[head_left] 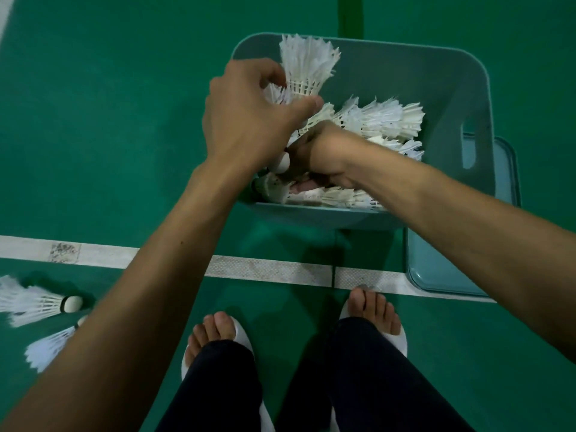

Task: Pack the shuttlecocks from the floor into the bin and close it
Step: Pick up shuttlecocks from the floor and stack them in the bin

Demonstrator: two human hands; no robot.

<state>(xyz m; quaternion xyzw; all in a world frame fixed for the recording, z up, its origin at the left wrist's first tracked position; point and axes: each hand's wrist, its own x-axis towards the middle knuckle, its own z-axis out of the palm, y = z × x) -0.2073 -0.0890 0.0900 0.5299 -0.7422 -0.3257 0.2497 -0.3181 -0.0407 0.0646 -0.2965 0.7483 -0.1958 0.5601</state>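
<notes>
While two shuttlecocks (40,302) lie on the floor (93,151) at the far left, they could get forgotten. The left hand (246,120) pinches a tall shuttlecock (307,67) over the bin (452,88); a loose pinch could drop it outside. The right hand (318,154) digs into the pile (383,123), and I cannot tell what its hidden fingers hold. The lid (430,269) waits on the right. Tall feathers could get squashed under it.

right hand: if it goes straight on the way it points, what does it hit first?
Probably the shuttlecocks heaped in the near-left corner of the bin, then its wall. The right hand points left and down; depth unclear.
</notes>
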